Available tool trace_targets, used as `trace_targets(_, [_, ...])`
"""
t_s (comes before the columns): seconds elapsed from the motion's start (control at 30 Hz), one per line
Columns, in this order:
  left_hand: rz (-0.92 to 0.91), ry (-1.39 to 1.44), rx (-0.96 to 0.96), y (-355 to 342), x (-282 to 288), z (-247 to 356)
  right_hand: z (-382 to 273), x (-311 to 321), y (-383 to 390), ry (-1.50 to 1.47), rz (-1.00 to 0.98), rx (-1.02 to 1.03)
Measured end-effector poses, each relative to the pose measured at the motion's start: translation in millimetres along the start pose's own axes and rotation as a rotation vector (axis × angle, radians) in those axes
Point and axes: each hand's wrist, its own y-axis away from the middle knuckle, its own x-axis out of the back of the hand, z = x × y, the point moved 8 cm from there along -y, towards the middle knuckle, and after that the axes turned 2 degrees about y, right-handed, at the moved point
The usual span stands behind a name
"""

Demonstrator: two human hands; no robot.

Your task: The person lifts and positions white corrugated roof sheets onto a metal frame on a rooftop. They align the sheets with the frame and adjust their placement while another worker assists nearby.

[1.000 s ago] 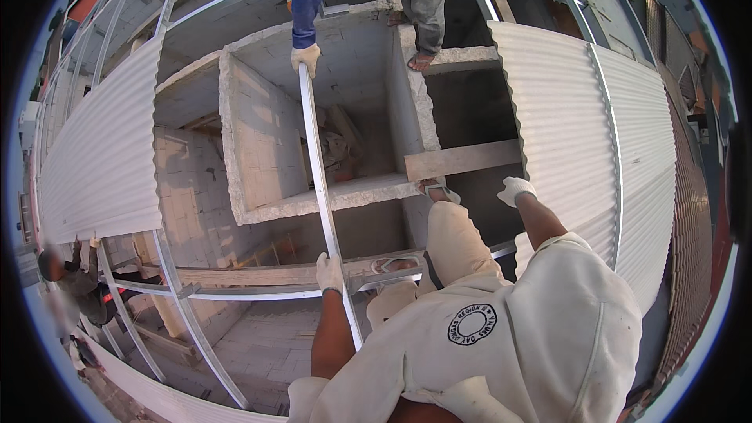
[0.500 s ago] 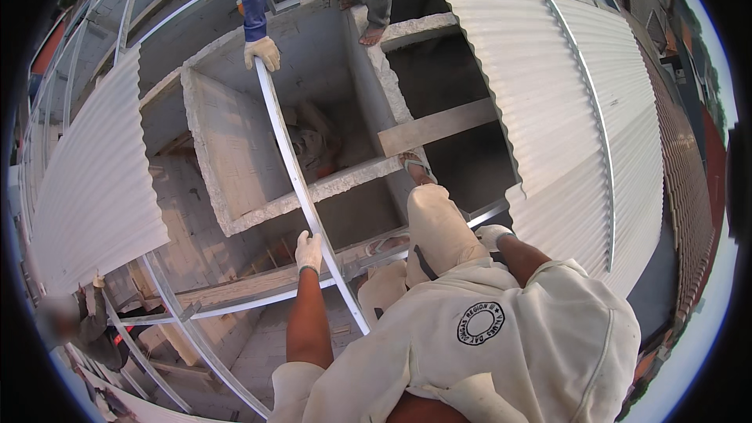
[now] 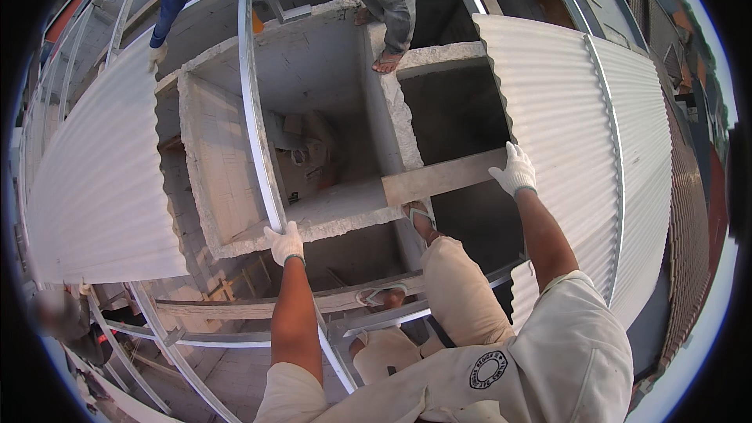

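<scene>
My left hand, in a white knit glove, grips a long silvery metal purlin that slants over the opening from the far edge to near my left side. My right hand, gloved alike, is stretched out with its fingers apart and empty. It hovers by the right end of a grey wooden plank, beside the wavy edge of the right corrugated roofing sheet. Whether it touches the sheet's edge I cannot tell.
Below gape deep openings between rough concrete walls. My sandalled foot stands on one wall top; a co-worker's foot is on another. A blue-sleeved co-worker's gloved hand is at the left corrugated sheet. Another person is at lower left.
My right hand has come off my right side and reached forward. The purlin has shifted left and farther away, my left hand with it. The blue-sleeved co-worker has let go of it.
</scene>
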Motion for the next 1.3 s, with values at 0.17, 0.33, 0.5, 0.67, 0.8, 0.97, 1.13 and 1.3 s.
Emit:
trace_targets(0.17, [0.064,0.036,0.067,-26.1,-8.1,-1.0,20.4,7.4,-113.5,0.127,-0.075,-0.12])
trace_targets(0.33, [0.111,-0.011,0.071,-26.5,-5.1,-7.1,36.0,-28.5,-169.5,0.032,-0.273,-0.194])
trace_targets(0.5, [0.085,0.994,0.198,7.1,18.9,-3.6,79.5,-78.3,-167.5,0.102,-0.232,-0.231])
trace_targets(0.67, [0.299,2.225,0.55,49.1,32.2,-53.7,81.1,-77.9,-179.3,0.041,-0.238,-0.142])
trace_targets(0.8, [0.324,2.263,0.562,53.3,37.9,-73.7,60.2,-69.6,-183.1,0.074,-0.451,-0.168])
trace_targets(0.97, [0.369,2.684,0.335,4.1,68.0,-94.3,59.9,-72.3,-150.8,0.178,-0.268,-0.018])
trace_targets(1.13, [0.443,2.156,0.894,-33.5,43.0,-210.1,-73.5,-74.3,-73.8,0.101,-0.298,0.328])
trace_targets(1.3, [0.996,2.305,1.444,65.4,6.0,-156.5,-197.8,-68.3,-3.7,-0.181,-0.353,0.486])
